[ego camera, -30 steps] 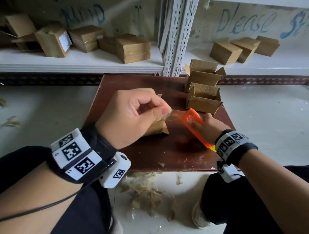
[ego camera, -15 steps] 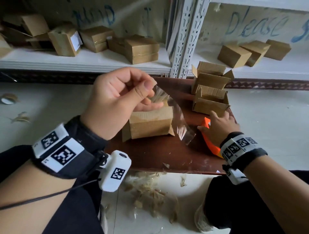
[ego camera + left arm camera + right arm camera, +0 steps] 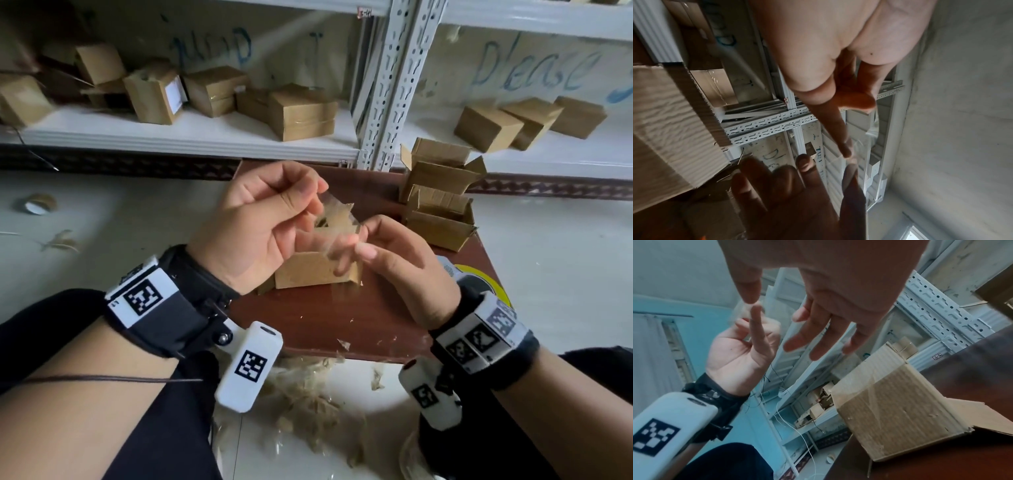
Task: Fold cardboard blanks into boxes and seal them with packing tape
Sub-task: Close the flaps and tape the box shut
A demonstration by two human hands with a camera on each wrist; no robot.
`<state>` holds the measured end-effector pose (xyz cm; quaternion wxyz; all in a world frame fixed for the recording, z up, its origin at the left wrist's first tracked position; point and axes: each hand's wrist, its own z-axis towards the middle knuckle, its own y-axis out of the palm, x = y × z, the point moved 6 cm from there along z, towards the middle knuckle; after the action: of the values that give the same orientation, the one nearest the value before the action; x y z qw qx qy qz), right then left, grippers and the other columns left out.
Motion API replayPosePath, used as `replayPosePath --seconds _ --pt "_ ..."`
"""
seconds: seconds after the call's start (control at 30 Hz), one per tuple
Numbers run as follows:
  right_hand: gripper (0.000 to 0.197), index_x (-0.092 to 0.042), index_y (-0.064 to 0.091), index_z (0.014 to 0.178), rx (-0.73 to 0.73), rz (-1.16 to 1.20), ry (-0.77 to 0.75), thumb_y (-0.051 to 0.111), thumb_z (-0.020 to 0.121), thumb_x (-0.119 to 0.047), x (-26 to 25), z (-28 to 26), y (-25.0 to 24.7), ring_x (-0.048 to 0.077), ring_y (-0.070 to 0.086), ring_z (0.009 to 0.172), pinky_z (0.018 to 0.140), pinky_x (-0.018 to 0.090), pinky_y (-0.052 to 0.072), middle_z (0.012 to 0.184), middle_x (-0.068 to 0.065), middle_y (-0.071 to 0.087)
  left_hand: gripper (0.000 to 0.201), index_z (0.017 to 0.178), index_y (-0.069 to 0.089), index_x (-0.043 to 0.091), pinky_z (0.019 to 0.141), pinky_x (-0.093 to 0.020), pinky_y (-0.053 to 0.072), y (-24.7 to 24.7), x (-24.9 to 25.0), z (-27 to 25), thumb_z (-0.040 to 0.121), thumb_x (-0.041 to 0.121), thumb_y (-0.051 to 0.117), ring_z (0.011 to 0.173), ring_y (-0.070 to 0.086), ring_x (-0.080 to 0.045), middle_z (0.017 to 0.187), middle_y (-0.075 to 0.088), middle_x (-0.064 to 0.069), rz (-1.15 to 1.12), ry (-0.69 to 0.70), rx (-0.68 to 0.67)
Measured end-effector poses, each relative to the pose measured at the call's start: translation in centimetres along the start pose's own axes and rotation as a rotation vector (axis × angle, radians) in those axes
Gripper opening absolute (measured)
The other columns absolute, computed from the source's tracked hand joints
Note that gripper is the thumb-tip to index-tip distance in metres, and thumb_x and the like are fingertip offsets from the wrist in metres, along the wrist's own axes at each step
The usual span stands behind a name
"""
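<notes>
Taping step: the left hand [image 3: 260,226] pinches one end of a clear tape strip [image 3: 334,219] and the right hand [image 3: 394,260], other fingers loose, pinches the other, above the folded box [image 3: 308,274] on the brown table [image 3: 342,315]. Next, I judge: lower the strip squarely onto the seam.

Head view: looks forward and down from above, both hands at centre frame, shelves [image 3: 191,137] along the top. Left wrist view: close behind the left hand [image 3: 838,48], facing the shelf posts. Right wrist view: close under the right hand [image 3: 828,280], box [image 3: 896,410] at lower right. All share hands, box [image 3: 308,270] and shelving.
</notes>
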<state>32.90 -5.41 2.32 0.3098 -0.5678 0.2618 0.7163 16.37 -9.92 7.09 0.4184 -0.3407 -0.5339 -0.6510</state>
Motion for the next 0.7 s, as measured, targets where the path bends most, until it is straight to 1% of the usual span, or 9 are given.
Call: replayPosePath --seconds 0.03,0.1,0.17,0.23,0.43,0.53,0.6,0.67,0.7 --pt "0.029 -0.001 0.054 0.097 0.017 0.015 0.001 0.073 0.092 -0.022 -0.3 0.1 -0.2 0.031 0.065 0.081 0.069 0.028 0.055 0.080 0.014 0.070 0.012 0.088 0.072 0.008 0.089 -0.082 0.045 -0.2 0.2 0.1 0.093 0.013 0.062 0.065 0.051 -0.013 0.074 0.060 -0.004 -0.019 0.010 -0.016" --pt "0.035 -0.002 0.060 0.093 0.060 0.002 0.013 0.079 0.085 -0.031 -0.5 0.4 -1.1 0.028 0.062 0.072 0.067 0.030 0.054 0.075 0.016 0.065 0.011 0.093 0.069 0.005 0.085 -0.071 0.055 -0.6 0.7 0.4 0.091 0.016 0.069 0.065 0.053 -0.011 0.075 0.061 -0.002 -0.065 0.036 -0.059" --pt "0.047 -0.005 0.066 0.089 0.063 -0.067 0.043 0.086 0.079 -0.046 -0.8 0.7 -1.9 0.030 0.058 0.066 0.065 0.039 0.051 0.075 0.030 0.060 0.015 0.094 0.071 0.006 0.082 -0.062 0.059 -1.1 1.3 0.6 0.088 0.019 0.075 0.067 0.057 -0.009 0.077 0.062 -0.002 -0.095 0.063 -0.086" --pt "0.054 -0.006 0.068 0.085 0.056 -0.184 0.092 0.087 0.074 -0.055 -1.0 0.8 -2.8 0.029 0.056 0.060 0.059 0.041 0.047 0.079 0.039 0.060 0.012 0.093 0.073 0.009 0.081 -0.059 0.061 -1.7 2.0 0.6 0.088 0.020 0.074 0.067 0.057 -0.008 0.077 0.062 -0.001 -0.089 0.096 -0.092" --pt "0.048 -0.003 0.074 0.083 0.018 -0.493 0.221 0.081 0.073 -0.050 -2.1 1.4 -5.2 0.014 0.060 0.060 0.058 0.026 0.053 0.067 0.006 0.072 0.018 0.090 0.073 0.013 0.083 -0.059 0.060 -3.9 3.2 0.7 0.096 0.017 0.057 0.067 0.054 -0.006 0.078 0.061 0.002 -0.029 0.131 -0.007" --pt "0.043 -0.010 0.076 0.082 -0.011 -0.536 0.270 0.085 0.074 -0.051 -2.0 1.8 -6.5 0.033 0.067 0.062 0.065 0.042 0.060 0.074 0.007 0.077 0.015 0.091 0.071 0.012 0.088 -0.066 0.057 -5.1 3.4 0.9 0.096 0.016 0.058 0.068 0.053 -0.007 0.078 0.059 0.001 0.016 0.139 0.048" --pt "0.051 -0.015 0.077 0.082 -0.020 -0.598 0.290 0.087 0.068 -0.064 -1.8 2.3 -7.4 0.041 0.069 0.070 0.074 0.049 0.061 0.079 0.011 0.078 0.011 0.090 0.071 0.012 0.097 -0.070 0.050 -6.0 3.5 1.1 0.094 0.018 0.062 0.068 0.052 -0.008 0.077 0.059 0.000 0.037 0.141 0.107" --pt "0.059 -0.016 0.076 0.077 0.014 -0.633 0.302 0.087 0.061 -0.071 -1.8 2.8 -8.4 0.023 0.066 0.059 0.062 0.031 0.056 0.073 0.005 0.076 0.010 0.089 0.072 0.014 0.109 -0.070 0.040 -6.8 3.8 1.2 0.093 0.018 0.064 0.066 0.052 -0.008 0.078 0.062 0.001 0.042 0.153 0.185" --pt "0.057 -0.015 0.075 0.075 0.058 -0.658 0.295 0.085 0.062 -0.069 -2.0 3.1 -8.8 0.012 0.060 0.052 0.054 0.020 0.049 0.067 0.001 0.073 0.011 0.089 0.071 0.013 0.107 -0.062 0.046 -7.2 4.0 1.2 0.095 0.016 0.063 0.066 0.053 -0.008 0.078 0.063 0.000 0.040 0.166 0.231"
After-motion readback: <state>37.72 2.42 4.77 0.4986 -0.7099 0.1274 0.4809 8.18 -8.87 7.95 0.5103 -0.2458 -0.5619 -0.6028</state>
